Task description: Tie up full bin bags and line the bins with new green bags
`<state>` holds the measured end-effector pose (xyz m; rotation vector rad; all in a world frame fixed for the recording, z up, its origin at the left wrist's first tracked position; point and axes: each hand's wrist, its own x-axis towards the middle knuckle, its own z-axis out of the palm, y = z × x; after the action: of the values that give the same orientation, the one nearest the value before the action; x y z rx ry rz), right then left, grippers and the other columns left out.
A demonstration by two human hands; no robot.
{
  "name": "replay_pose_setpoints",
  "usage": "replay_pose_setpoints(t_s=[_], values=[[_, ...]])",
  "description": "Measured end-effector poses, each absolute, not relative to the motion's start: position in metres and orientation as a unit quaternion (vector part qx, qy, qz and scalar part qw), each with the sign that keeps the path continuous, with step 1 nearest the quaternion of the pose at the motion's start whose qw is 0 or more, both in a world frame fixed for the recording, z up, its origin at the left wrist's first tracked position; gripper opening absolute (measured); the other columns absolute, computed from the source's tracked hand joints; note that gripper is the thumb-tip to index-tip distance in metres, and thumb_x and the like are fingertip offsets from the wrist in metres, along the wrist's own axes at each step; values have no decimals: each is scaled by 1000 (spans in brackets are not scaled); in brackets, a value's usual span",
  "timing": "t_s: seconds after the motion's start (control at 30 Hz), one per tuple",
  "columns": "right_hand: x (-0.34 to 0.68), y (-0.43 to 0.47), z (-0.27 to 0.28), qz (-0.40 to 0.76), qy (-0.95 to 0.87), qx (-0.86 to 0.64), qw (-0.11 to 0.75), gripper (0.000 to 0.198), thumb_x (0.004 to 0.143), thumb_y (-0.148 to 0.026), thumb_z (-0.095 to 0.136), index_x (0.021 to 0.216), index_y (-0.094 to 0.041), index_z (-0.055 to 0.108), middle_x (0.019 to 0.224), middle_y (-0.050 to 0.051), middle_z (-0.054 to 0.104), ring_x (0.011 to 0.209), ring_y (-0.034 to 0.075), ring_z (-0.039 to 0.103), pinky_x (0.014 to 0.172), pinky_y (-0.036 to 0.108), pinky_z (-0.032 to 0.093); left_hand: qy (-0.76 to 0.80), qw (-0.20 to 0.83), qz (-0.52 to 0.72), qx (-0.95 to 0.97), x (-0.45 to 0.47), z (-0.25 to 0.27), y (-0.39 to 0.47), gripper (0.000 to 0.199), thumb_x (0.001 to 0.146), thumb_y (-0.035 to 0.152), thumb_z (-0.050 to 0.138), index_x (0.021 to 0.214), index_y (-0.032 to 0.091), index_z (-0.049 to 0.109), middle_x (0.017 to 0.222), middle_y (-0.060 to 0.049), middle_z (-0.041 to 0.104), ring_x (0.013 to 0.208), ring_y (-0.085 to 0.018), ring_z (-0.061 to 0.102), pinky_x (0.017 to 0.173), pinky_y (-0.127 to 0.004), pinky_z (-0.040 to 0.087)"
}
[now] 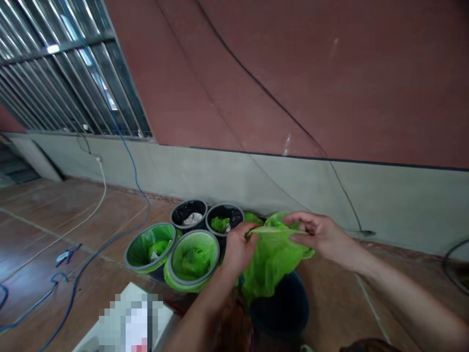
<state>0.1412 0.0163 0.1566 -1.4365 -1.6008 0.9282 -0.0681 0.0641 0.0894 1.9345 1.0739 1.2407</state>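
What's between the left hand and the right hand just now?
In the head view, a green bag spans the stretch between the left hand and the right hand, its upper edge running from one to the other.

Crumpled green bag (271, 259) near bin (293, 310)

The bag (269, 266) looks like thin, crinkled plastic with a soft sheen; the bin (301, 296) under it is smooth plastic. The grille (120, 88) is shiny metal, the wall (348, 93) matt, the floor (337, 303) faintly glossy tile.
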Motion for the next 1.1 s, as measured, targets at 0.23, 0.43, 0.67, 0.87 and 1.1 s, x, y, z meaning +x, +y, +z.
replay_pose_setpoints(t_s=[0.23,0.43,0.67,0.87,1.1], values=[[169,-35,155,7,-736,-625,260,39,71,-6,53,103,-20,71,99,4,70,82,17,67,76,27,52,456,140,431,766,-90,102,33,26,85,8,53,97,20,72,95,-5,72,90,-18,67,87,-31,52],[195,-75,136,-162,-652,-712,207,33,84,-10,45,105,-19,70,105,8,70,79,19,69,65,29,52,500,60,432,748,-115,102,14,30,81,4,49,98,17,70,95,-7,69,87,-19,66,84,-32,53],[213,-107,120,-190,-543,-784,234,28,90,-29,46,103,-25,71,105,4,72,73,20,69,55,30,47,549,107,499,661,-136,106,5,26,78,10,51,94,16,70,92,-7,70,75,-18,65,78,-32,52],[216,-113,114,-203,-492,-784,319,31,88,-33,43,97,-20,70,98,6,72,73,21,67,61,31,47,623,269,553,484,-151,92,5,22,71,14,57,86,16,72,72,-2,69,54,-14,57,60,-27,48],[214,-126,110,-209,-479,-769,369,31,87,-33,44,95,-19,69,96,10,71,84,26,67,68,35,48,507,480,661,275,-154,95,-5,23,60,29,69,77,16,62,65,2,62,55,-11,56,54,-24,46]])
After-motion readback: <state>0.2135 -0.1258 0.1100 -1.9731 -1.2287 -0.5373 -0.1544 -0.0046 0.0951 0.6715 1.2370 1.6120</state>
